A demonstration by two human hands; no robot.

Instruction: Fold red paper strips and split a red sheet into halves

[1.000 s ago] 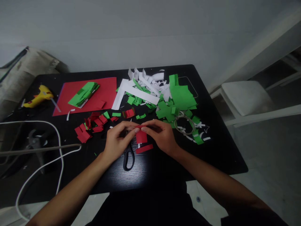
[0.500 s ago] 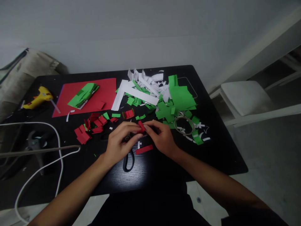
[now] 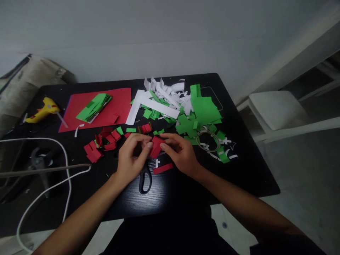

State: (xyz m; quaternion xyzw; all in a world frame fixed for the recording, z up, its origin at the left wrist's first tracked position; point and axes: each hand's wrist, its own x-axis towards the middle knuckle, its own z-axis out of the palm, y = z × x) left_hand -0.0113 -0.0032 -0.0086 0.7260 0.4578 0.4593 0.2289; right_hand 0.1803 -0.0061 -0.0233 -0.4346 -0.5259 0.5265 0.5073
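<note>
A small piece of red paper point(image 3: 156, 147) is held up between both hands above the table. My left hand point(image 3: 134, 156) pinches its left side with thumb and fingers, and my right hand point(image 3: 182, 154) grips its right edge. Beneath them lie black-handled scissors point(image 3: 145, 180), their blades mostly hidden by my left hand. Close to the scissors rest a red paper strip point(image 3: 163, 168) and a tiny white scrap. Left of my left hand is a heap of folded red paper pieces point(image 3: 107, 139) with a few green bits among them.
White paper strips point(image 3: 162, 106) and green paper point(image 3: 205, 109) pile up at the back. A metal ring point(image 3: 208, 141) lies at right. Leftward are a red sheet point(image 3: 74, 113) bearing a green bundle point(image 3: 94, 107), a yellow glue gun point(image 3: 45, 110) and a white cable point(image 3: 66, 159). A white chair point(image 3: 278, 109) stands beyond.
The red paper between my hands was narrow and folded; now it shows a wider flat face. My left hand has shifted slightly left and its fingers are more curled.
</note>
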